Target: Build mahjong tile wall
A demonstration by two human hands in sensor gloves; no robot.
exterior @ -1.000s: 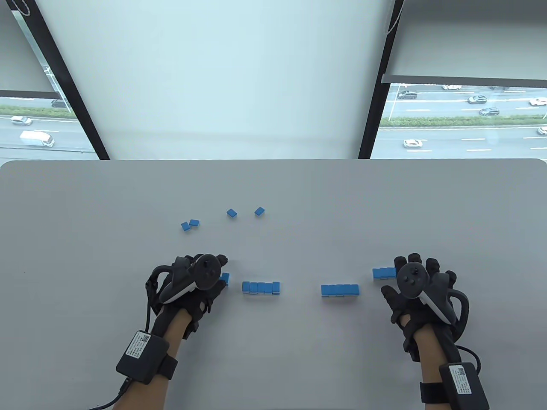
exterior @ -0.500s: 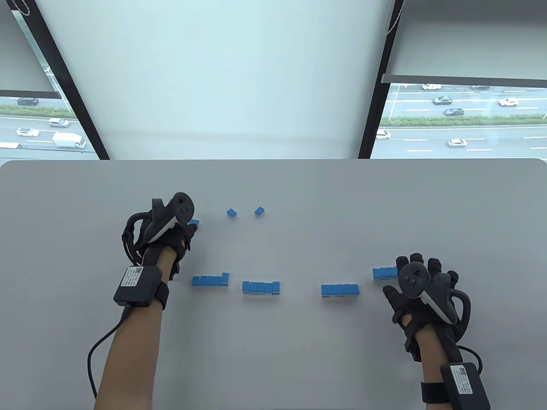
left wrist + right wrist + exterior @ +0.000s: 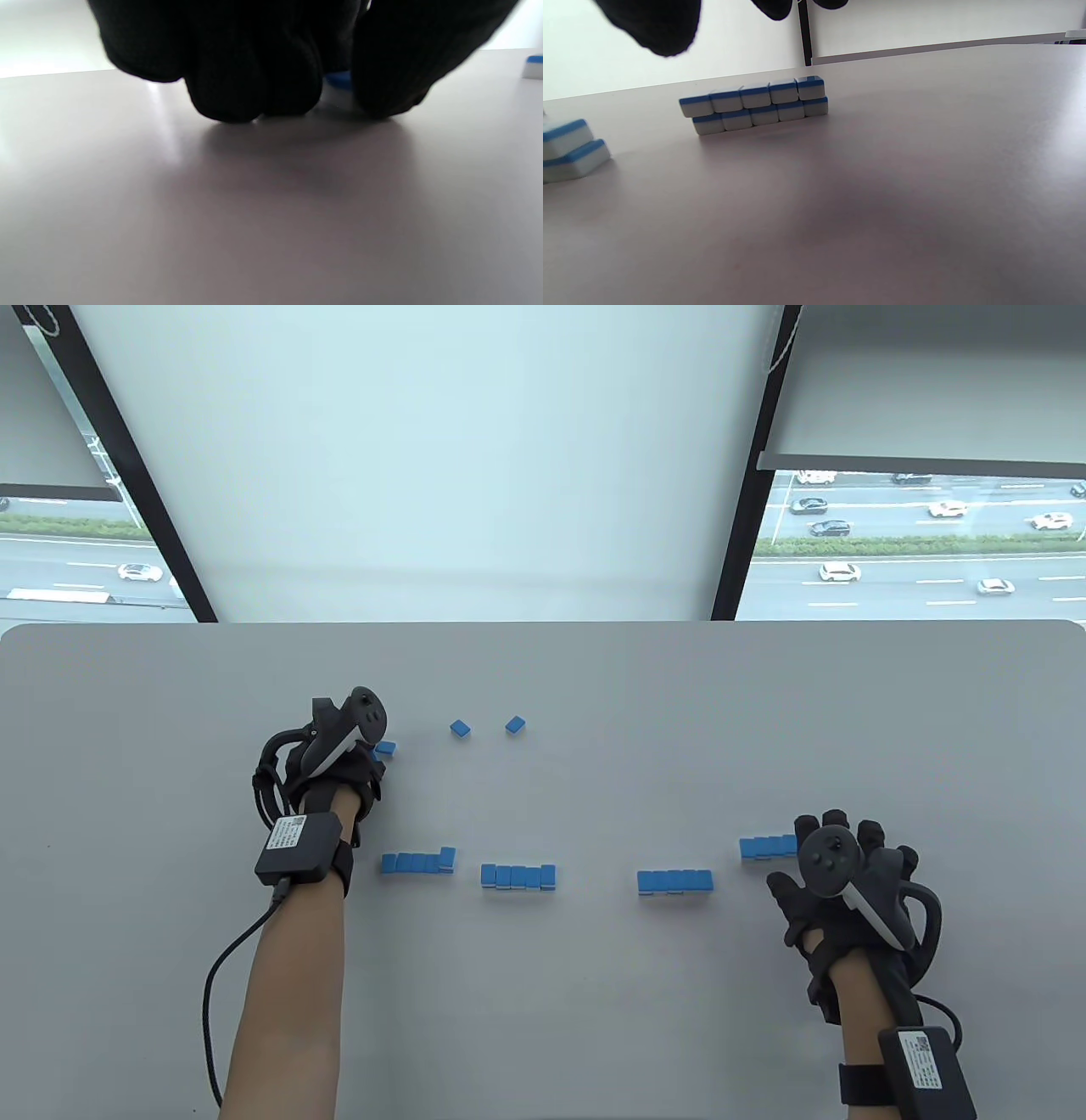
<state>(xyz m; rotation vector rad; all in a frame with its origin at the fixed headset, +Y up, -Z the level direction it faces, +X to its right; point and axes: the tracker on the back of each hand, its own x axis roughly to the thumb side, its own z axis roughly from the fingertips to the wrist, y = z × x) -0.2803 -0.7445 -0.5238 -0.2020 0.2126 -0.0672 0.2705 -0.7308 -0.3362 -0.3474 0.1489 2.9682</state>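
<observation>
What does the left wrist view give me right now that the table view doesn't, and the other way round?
Only the left wrist view: the left hand's gloved fingers and thumb closed around a blue-and-white mahjong tile resting on the grey table.

Only the table view: the four short blue tile rows nearer the person, two loose blue tiles farther back, and the right hand with fingers spread beside the rightmost row.

Both: the left hand down at the loose tiles, and one loose tile just to its right.
</observation>
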